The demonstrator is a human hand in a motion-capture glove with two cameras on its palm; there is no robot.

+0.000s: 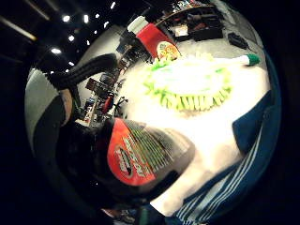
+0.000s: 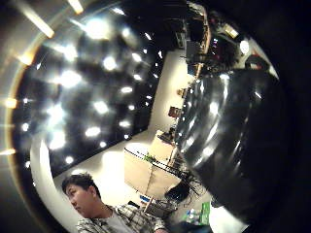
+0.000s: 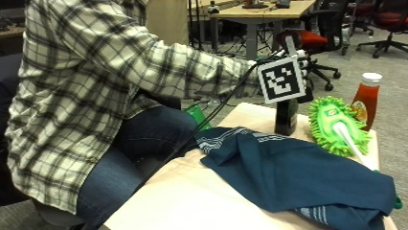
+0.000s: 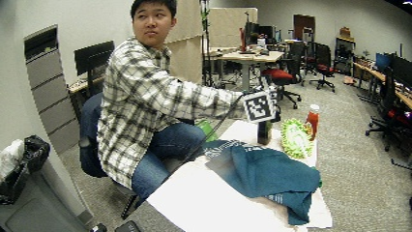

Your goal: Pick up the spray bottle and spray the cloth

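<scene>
A dark spray bottle [image 3: 286, 120] with a red label [image 1: 129, 157] stands upright at the table's far end, its base at the tabletop, between the cloth and a green duster. My gloved right hand [image 1: 89, 69] grips the bottle's upper part, one black finger curling round it. In the outside view the marker plate hides most of the hand. The bottle's dark body [image 2: 233, 141] fills much of the thumb side palm view. The cloth [image 3: 300, 172] is dark teal with white stripes and lies crumpled across the middle of the table, just in front of the bottle.
A green fluffy duster [image 3: 338, 124] with a white handle lies to the right of the bottle. A red ketchup bottle [image 3: 365, 100] stands behind it near the table's far right edge. The near part of the table [image 3: 185, 201] is bare. Office chairs and desks stand beyond.
</scene>
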